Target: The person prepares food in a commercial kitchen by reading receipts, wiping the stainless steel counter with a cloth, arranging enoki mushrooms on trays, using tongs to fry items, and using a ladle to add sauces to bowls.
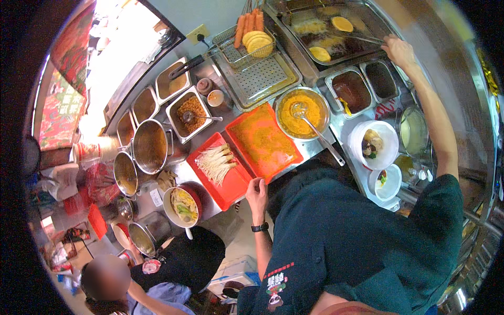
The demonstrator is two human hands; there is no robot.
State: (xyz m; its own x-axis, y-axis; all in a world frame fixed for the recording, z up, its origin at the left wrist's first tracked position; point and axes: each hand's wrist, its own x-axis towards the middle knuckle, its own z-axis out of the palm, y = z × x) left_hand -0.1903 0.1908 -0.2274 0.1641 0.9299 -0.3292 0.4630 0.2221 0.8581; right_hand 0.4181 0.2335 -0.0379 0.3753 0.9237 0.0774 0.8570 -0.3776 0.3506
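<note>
Yellow rounds [342,23] sit in the fryer [344,51], where the right hand [399,51] grips a metal utensil [367,38]. Enoki [216,165] lie in a red tray [234,189] on the steel counter [338,126]; the left hand's [257,196] hold I can't tell.

Right grip [398,51] closed, left grip [256,195] half-curled

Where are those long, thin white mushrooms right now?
In the head view, just left of centre, the white mushrooms lie in a red tray, above and left of the person's left hand.
</note>
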